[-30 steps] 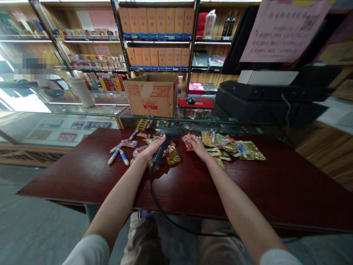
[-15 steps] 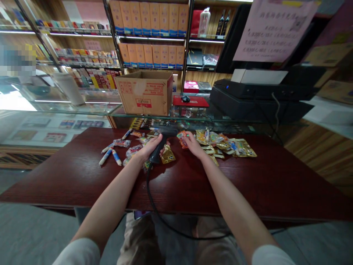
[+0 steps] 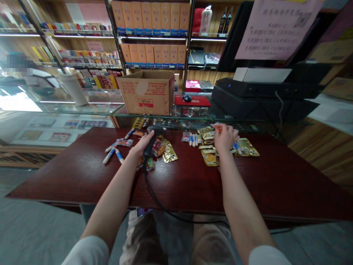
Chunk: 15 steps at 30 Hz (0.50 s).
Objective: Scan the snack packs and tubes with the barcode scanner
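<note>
Shelving: on my feed, glass-and-metal shelves (image 3: 151, 38) fill the back, with rows of orange-and-blue cartons (image 3: 150, 18) on them.

Counter: a dark red wooden table (image 3: 68, 176) runs across the view, with a glass display case (image 3: 68, 125) just behind it.

Back right: a black machine (image 3: 261, 99) with a small blue light sits on the glass, below a pink paper notice (image 3: 278, 25) carrying a QR code.

Box: an open cardboard carton (image 3: 146, 95) stands upright on the glass top, left of a red mat (image 3: 195, 101) with a black computer mouse (image 3: 187, 98) on it.

Left hand (image 3: 142, 145): the fingers are closed around the grip of a black corded barcode scanner (image 3: 149, 144), which I see tilted, nose up, just above the table.

Scanner cord: the black cord (image 3: 150, 191) drops from the scanner's base, crosses the table and goes over the near edge.

Right hand (image 3: 225, 138): it is raised over the right-hand pile, with the fingertips (image 3: 220, 127) pinching a small orange packet (image 3: 218, 128).

Gold sachets: gold foil sachets (image 3: 210, 157) lie in a loose group under the right hand, and another (image 3: 169, 153) lies just beside the scanner.

Small items: white tubes (image 3: 110, 155) with coloured bands lie left of the left hand, and a tight row of small tubes (image 3: 193, 139) sits left of the right hand.
</note>
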Motion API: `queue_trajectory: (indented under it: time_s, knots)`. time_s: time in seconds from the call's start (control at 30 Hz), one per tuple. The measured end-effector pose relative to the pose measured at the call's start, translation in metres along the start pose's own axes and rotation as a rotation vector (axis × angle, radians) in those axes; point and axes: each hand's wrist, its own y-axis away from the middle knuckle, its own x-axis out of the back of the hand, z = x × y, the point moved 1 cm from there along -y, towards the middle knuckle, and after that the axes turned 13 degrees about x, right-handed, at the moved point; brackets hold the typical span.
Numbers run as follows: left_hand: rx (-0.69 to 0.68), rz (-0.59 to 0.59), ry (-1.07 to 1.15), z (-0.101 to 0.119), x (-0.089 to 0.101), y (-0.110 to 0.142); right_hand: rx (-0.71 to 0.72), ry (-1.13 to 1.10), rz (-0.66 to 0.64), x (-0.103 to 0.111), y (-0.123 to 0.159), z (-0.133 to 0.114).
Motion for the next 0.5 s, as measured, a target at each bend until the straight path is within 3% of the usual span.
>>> queue_trajectory:
  time_s: [0.1,0.2,0.27,0.33,0.43,0.5]
  knots:
    - [-0.014,0.04,0.014,-0.005,-0.001,-0.009,-0.078,0.04,-0.152,-0.009,0.006,0.008]
    - [-0.102,0.048,0.025,-0.011,-0.005,-0.017,-0.056,0.045,-0.131,-0.013,0.005,0.003]
    - [-0.166,0.021,0.036,-0.013,-0.008,-0.021,0.064,-0.013,-0.102,-0.013,0.004,-0.014]
    - [-0.211,0.009,0.036,-0.013,-0.011,-0.025,0.271,-0.156,-0.187,-0.013,0.007,-0.041]
    - [-0.235,0.009,0.006,-0.012,-0.015,-0.029,0.63,-0.362,-0.524,-0.02,0.028,-0.09]
    - [-0.25,0.004,0.003,-0.011,-0.015,-0.029,0.706,-0.307,-0.684,-0.027,0.046,-0.115]
